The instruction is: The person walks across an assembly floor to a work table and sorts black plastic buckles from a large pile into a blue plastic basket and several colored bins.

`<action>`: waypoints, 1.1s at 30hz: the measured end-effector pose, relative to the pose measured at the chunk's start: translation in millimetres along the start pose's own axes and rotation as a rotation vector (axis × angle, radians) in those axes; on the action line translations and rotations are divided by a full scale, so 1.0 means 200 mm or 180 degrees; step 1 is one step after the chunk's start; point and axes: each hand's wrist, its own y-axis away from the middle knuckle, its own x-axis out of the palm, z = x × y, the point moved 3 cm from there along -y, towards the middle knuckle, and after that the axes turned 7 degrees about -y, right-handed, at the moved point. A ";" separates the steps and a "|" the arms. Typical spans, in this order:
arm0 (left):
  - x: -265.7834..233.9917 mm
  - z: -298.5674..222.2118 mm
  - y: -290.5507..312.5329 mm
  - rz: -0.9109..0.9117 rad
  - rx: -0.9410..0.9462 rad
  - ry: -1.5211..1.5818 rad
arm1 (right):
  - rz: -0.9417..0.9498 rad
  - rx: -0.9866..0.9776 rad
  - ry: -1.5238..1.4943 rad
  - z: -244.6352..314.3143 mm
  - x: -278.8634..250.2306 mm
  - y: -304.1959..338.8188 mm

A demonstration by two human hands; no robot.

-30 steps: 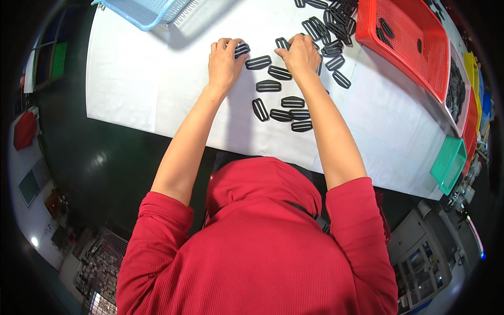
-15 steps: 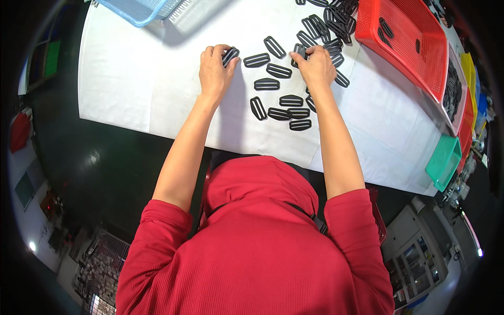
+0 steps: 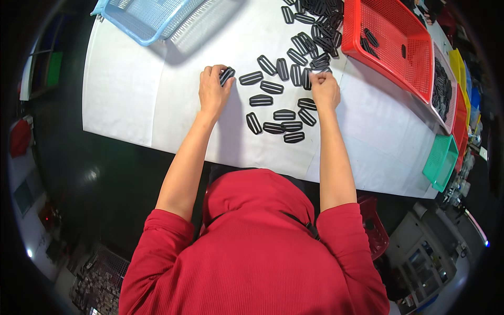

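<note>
Several black plastic slide buckles [image 3: 273,113] lie spread on a white table [image 3: 131,89]. My left hand [image 3: 211,90] holds a small stack of black buckles [image 3: 227,75] at its fingertips. My right hand [image 3: 325,89] rests on the table with its fingertips on a buckle [image 3: 315,73] at the near edge of a heap of buckles [image 3: 317,31] farther back. Two rows of buckles lie between my hands.
A red mesh basket [image 3: 394,42] with a few buckles stands at the back right, and a blue basket [image 3: 142,18] at the back left. More coloured baskets, one of them green [image 3: 443,163], line the right edge. The table's near edge drops to a dark floor.
My right hand has drawn back from the heap toward the near right and laid buckles into the row. My left hand stayed almost still with its stack. The view shifted slightly.
</note>
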 end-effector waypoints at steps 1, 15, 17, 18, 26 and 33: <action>0.00 0.01 0.00 0.0012 -0.0080 0.0001 | 0.0042 0.0039 0.0280 0.02 -0.01 0.02; -0.01 -0.01 0.02 0.0086 -0.0077 -0.0252 | -0.0209 -0.0578 0.0290 -0.02 0.01 0.06; -0.01 -0.01 0.01 0.0069 -0.0053 -0.0246 | -0.0091 -0.0504 0.0239 -0.02 0.01 0.05; -0.01 -0.01 0.01 0.0078 -0.0064 -0.0229 | -0.0160 -0.0520 0.0212 -0.01 0.01 0.05; -0.01 0.00 0.02 0.0057 -0.0008 -0.0022 | -0.0047 -0.0899 0.0277 0.08 0.13 0.11; -0.03 0.07 0.08 -0.0044 -0.0057 0.0121 | -0.0159 -0.1100 0.0576 0.01 0.08 0.11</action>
